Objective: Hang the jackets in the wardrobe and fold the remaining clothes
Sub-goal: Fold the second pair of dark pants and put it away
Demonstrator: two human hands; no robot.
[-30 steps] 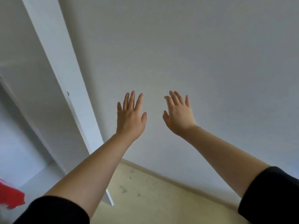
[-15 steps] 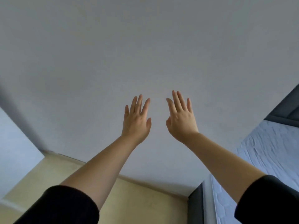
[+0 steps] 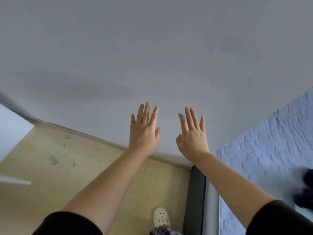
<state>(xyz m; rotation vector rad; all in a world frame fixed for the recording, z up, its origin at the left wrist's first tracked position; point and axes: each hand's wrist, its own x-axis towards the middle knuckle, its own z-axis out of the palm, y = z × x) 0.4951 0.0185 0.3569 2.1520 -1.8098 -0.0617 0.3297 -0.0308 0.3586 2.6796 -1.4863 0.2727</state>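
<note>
My left hand (image 3: pixel 144 129) and my right hand (image 3: pixel 192 134) are both raised in front of a plain grey wall, side by side, fingers straight and spread, holding nothing. A dark garment (image 3: pixel 304 189) lies blurred on the bed at the right edge. The wardrobe shows only as a white panel (image 3: pixel 11 131) at the far left. No jacket or hanger is in view.
The bed's pale blue quilted mattress (image 3: pixel 264 153) fills the lower right, bordered by a dark grey frame (image 3: pixel 196 192). Beige floor (image 3: pixel 67 167) runs to the skirting below the wall. A white clog on a foot (image 3: pixel 161 217) stands beside the bed frame.
The view has swung right and downward: the white wardrobe and a red garment left the frame, and the bed, floor and a foot came in. Both hands stayed raised and spread.
</note>
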